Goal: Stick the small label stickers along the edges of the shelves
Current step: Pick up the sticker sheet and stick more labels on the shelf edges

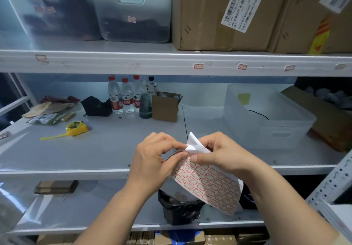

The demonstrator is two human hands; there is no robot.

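Note:
A sheet of small red-bordered label stickers (209,182) hangs in front of the middle shelf edge (66,172), its top corner folded back white. My right hand (219,153) pinches the sheet near that fold. My left hand (154,160) pinches the sheet's upper left edge with thumb and forefinger, at a sticker there. The upper shelf edge (133,64) carries stuck labels: one at the left (41,57) and three at the right (198,66), (242,66), (289,67).
The middle shelf holds a yellow tape measure (76,128), three water bottles (124,97), a small open carton (165,106) and a clear bin (270,119). Frosted bins and cardboard boxes (219,14) stand on the top shelf. A black-lined bin (179,208) sits below.

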